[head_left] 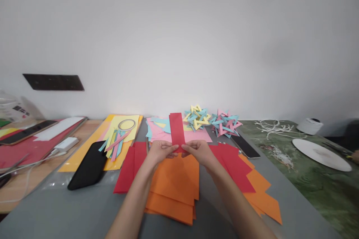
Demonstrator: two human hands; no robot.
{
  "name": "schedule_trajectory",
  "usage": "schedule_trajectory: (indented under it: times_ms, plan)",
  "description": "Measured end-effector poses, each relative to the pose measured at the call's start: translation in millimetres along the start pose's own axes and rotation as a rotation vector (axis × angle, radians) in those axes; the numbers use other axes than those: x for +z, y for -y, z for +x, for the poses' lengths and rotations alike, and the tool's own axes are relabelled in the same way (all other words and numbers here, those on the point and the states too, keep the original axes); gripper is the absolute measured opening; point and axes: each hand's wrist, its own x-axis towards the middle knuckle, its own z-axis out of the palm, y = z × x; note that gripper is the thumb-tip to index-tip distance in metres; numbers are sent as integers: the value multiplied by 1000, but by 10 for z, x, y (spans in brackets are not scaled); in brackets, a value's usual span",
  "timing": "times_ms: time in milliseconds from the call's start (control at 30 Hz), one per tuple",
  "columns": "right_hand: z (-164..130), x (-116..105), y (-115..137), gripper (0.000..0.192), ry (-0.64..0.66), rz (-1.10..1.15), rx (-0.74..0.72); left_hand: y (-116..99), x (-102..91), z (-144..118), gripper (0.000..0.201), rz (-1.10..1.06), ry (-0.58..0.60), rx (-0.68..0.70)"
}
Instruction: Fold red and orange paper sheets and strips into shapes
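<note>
Between my two hands a narrow folded strip of red paper (176,130) stands upright above the table. My left hand (162,151) pinches its lower left edge, and my right hand (198,150) pinches its lower right edge. Under them lies a stack of orange paper sheets (175,183). Red paper (126,171) rests to the left of that stack. More red sheets (234,168) overlap orange pieces (263,198) on the right. Pink and blue paper (159,130) lies behind the strip.
Two folded-paper star models, yellow-blue (197,117) and pink-blue (226,122), stand by the wall. A dark phone (246,145) lies at right. On the left are a black tray-like object (89,166), paper strips (116,145) and a ring (126,124). White string (276,127) lies far right.
</note>
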Motion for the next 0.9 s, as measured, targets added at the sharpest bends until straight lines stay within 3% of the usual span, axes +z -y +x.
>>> schedule_trajectory:
  times_ms: [133, 333, 567, 767, 900]
  plan:
    - [-32, -11, 28, 33, -12, 16, 22, 28, -7, 25, 30, -39, 48, -17]
    - [-19, -56, -12, 32, 71, -64, 40, 91, -14, 87, 28, -84, -3, 88]
    - [71, -104, -51, 30, -155, 64, -63, 74, -16, 39, 30, -46, 162, 34]
    - [85, -129, -75, 25, -26, 35, -44, 87, 0, 106, 35, -125, 101, 114]
    - [89, -131, -56, 25, -94, 93, -70, 85, -14, 95, 31, -104, 162, 114]
